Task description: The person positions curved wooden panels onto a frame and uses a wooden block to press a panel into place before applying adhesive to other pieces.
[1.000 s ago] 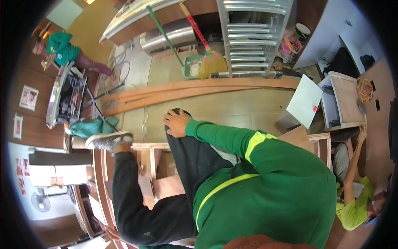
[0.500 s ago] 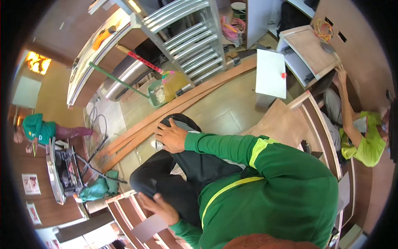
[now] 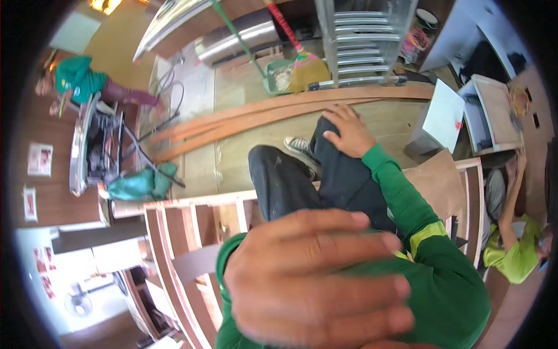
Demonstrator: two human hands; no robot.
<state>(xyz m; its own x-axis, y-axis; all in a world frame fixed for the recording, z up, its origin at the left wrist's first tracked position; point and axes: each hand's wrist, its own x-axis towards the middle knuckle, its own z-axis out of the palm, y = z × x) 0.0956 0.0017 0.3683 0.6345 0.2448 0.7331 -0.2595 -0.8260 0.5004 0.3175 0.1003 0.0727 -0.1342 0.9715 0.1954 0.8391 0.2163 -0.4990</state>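
My left hand (image 3: pixel 317 279) is raised close in front of the view, large and slightly blurred. Its back shows, its fingers stretch to the right, and I see nothing held in it. It hides part of my lap and green top. My right hand (image 3: pixel 347 131) rests on my right knee with the fingers apart, also holding nothing. My legs, in black trousers (image 3: pixel 285 186), are bent, and a dark sneaker (image 3: pixel 298 145) stands on the floor. I sit at a wooden frame (image 3: pixel 197 200) with open compartments.
Long wooden planks (image 3: pixel 250 119) lie across the floor. Beyond them are a metal ladder (image 3: pixel 361 43), a broom (image 3: pixel 308 72) and a green dustpan (image 3: pixel 273 84). A white box (image 3: pixel 443 113) stands at right, near a person in a yellow-green shirt (image 3: pixel 514 256). Another person in green (image 3: pixel 75 78) is far left.
My left hand has risen from beside my left thigh to close in front of the view. My right hand stays on the knee. The whole view has turned.
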